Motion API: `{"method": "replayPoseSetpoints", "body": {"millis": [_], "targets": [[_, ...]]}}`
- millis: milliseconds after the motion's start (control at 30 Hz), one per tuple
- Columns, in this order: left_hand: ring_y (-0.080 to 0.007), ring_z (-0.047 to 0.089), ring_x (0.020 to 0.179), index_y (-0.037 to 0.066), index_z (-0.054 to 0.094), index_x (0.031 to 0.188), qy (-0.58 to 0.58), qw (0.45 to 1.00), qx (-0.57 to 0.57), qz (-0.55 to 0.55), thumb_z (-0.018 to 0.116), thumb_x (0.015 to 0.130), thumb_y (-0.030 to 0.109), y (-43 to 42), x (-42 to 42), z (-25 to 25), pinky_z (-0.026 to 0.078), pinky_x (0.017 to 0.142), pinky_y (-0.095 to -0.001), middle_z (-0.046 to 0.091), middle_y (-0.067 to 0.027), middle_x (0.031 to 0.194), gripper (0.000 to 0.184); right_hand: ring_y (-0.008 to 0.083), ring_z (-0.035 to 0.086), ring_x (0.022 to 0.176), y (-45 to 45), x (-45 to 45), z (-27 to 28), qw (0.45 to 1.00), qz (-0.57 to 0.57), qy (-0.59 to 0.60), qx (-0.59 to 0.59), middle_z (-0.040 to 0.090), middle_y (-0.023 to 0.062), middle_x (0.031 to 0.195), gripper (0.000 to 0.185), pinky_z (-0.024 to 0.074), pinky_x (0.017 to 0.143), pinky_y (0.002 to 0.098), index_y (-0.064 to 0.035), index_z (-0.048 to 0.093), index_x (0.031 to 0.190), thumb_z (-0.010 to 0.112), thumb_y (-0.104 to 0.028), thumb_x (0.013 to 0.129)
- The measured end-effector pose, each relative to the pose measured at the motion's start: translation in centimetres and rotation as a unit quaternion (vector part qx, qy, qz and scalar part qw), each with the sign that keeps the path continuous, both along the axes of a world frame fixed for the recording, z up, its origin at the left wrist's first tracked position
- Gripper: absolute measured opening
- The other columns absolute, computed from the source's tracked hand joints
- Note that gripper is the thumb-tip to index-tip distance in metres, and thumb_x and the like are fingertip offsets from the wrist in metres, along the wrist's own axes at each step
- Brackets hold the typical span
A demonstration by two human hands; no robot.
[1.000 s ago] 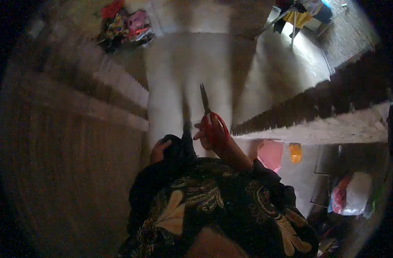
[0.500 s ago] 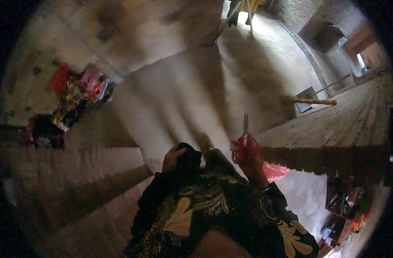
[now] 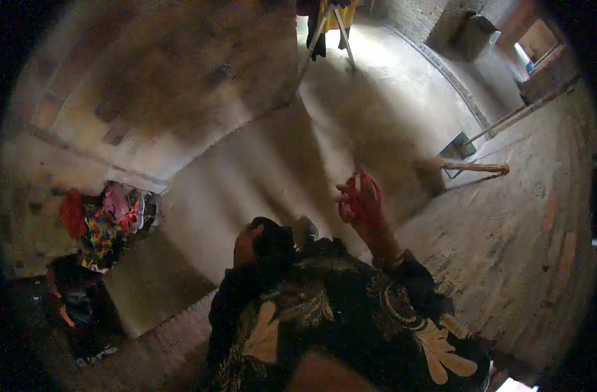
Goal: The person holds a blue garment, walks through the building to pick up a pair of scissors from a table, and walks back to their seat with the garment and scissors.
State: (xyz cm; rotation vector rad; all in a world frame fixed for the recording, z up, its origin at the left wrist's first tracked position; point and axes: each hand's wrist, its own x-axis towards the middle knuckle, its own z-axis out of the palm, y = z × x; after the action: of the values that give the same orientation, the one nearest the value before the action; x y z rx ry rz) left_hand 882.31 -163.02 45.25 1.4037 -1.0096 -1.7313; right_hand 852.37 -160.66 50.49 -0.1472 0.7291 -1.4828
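My right hand (image 3: pixel 360 210) is raised in front of me, its fingers closed round a pair of scissors (image 3: pixel 371 185) with red handles. The blades point away from me and are blurred and hard to see against the floor. At the left, my left hand (image 3: pixel 244 247) grips a bunched black cloth (image 3: pixel 273 240) near my body. Its fingertips are mostly hidden behind the cloth. A dark sleeve with a pale leaf pattern covers each of my arms.
Clothes and a colourful cloth (image 3: pixel 107 225) lie by the wall at left. A short-handled broom (image 3: pixel 474 168) and a long-handled dustpan (image 3: pixel 459 147) rest by the right wall. Ahead, a light-legged stand (image 3: pixel 344 46) has yellow cloth on it. A worn brick wall (image 3: pixel 520 242) runs along my right.
My view has turned, and the pink and white things at lower right have mostly left it. The scissors' blades, clear before, are now faint. Both hands keep their hold.
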Motion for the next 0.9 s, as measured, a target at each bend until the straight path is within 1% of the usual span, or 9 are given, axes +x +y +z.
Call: {"method": "replayPoseSetpoints", "body": {"millis": [100,233,300,333,433,500,733,833,900], "targets": [[-0.0186,0.061,0.090,0.001,0.059,0.100,0.160,0.981,0.104,0.046,0.056,0.089,0.019,-6.1,-1.5,-0.9,0.049,0.083,-0.0338,0.064,-0.0092,0.094,0.021,0.0217,0.063,0.082,-6.6,-1.1,-1.7,1.000,0.021,-0.013,0.018,0.060,0.0076,0.107,0.036,0.0473,0.056,0.0275,-0.0166,0.054,0.109,0.056,-0.047,0.091],[-0.0175,0.061,0.088,0.002,0.059,0.103,0.004,0.995,0.071,-0.063,0.056,0.089,0.020,-14.1,-4.9,-1.3,0.049,0.081,-0.0328,0.063,-0.0086,0.094,0.023,0.0224,0.061,0.084,-11.1,-2.6,-0.2,0.973,0.065,-0.173,-0.139,0.059,0.0076,0.104,0.038,0.0468,0.053,0.0274,-0.0179,0.053,0.111,0.056,-0.049,0.090],[-0.0170,0.062,0.086,0.001,0.059,0.105,-0.270,0.789,-0.492,-0.249,0.056,0.090,0.021,-15.9,-9.0,2.4,0.049,0.082,-0.0324,0.064,-0.0084,0.096,0.026,0.0202,0.059,0.084,-11.8,-4.5,-5.4,0.988,0.087,-0.117,-0.055,0.058,0.0081,0.103,0.039,0.0457,0.052,0.0262,-0.0179,0.052,0.114,0.053,-0.050,0.092],[-0.0170,0.062,0.086,0.001,0.059,0.105,-0.268,0.786,-0.492,-0.261,0.056,0.090,0.021,-17.2,-10.6,2.1,0.049,0.082,-0.0324,0.064,-0.0084,0.096,0.026,0.0194,0.058,0.084,-12.1,-5.5,-7.7,0.990,0.091,-0.101,-0.025,0.057,0.0082,0.103,0.040,0.0453,0.052,0.0258,-0.0179,0.052,0.115,0.052,-0.050,0.092],[-0.0182,0.063,0.087,-0.001,0.059,0.107,-0.308,0.858,-0.215,-0.350,0.058,0.088,0.020,-21.8,-15.4,2.1,0.049,0.084,-0.0326,0.065,-0.0094,0.098,0.028,0.0164,0.055,0.085,-13.0,-9.4,-7.4,0.945,0.103,-0.277,-0.138,0.056,0.0089,0.106,0.046,0.0453,0.053,0.0247,-0.0146,0.046,0.120,0.046,-0.052,0.094],[-0.0181,0.063,0.090,-0.002,0.061,0.105,-0.073,0.973,0.053,-0.211,0.060,0.088,0.020,-24.5,-18.6,4.3,0.048,0.085,-0.0316,0.066,-0.0102,0.098,0.028,0.0143,0.055,0.085,-12.7,-12.2,-1.8,0.948,0.022,-0.307,-0.082,0.056,0.0082,0.107,0.048,0.0462,0.056,0.0241,-0.0108,0.047,0.118,0.043,-0.052,0.095],[-0.0172,0.063,0.091,-0.002,0.063,0.101,-0.058,0.954,0.019,-0.295,0.059,0.088,0.015,-27.5,-28.3,3.1,0.049,0.085,-0.0296,0.066,-0.0098,0.097,0.022,0.0122,0.054,0.088,-9.2,-19.0,4.2,0.971,-0.228,-0.016,0.065,0.056,0.0093,0.111,0.045,0.0473,0.067,0.0230,-0.0062,0.047,0.118,0.048,-0.045,0.096],[-0.0156,0.063,0.091,-0.001,0.062,0.101,-0.155,0.853,-0.263,-0.424,0.058,0.088,0.012,-28.4,-35.0,4.4,0.049,0.084,-0.0275,0.066,-0.0090,0.095,0.019,0.0139,0.056,0.086,-8.1,-22.8,2.1,0.947,-0.273,-0.001,0.171,0.057,0.0101,0.109,0.044,0.0483,0.068,0.0248,-0.0062,0.048,0.117,0.052,-0.043,0.095],[-0.0150,0.063,0.089,0.000,0.060,0.101,-0.014,0.933,0.098,-0.346,0.059,0.088,0.011,-28.3,-37.3,2.5,0.051,0.080,-0.0277,0.065,-0.0079,0.093,0.017,0.0139,0.055,0.080,-6.9,-24.5,0.7,0.934,-0.317,-0.108,0.125,0.059,0.0103,0.104,0.048,0.0466,0.065,0.0242,-0.0037,0.049,0.118,0.052,-0.045,0.094]]}}
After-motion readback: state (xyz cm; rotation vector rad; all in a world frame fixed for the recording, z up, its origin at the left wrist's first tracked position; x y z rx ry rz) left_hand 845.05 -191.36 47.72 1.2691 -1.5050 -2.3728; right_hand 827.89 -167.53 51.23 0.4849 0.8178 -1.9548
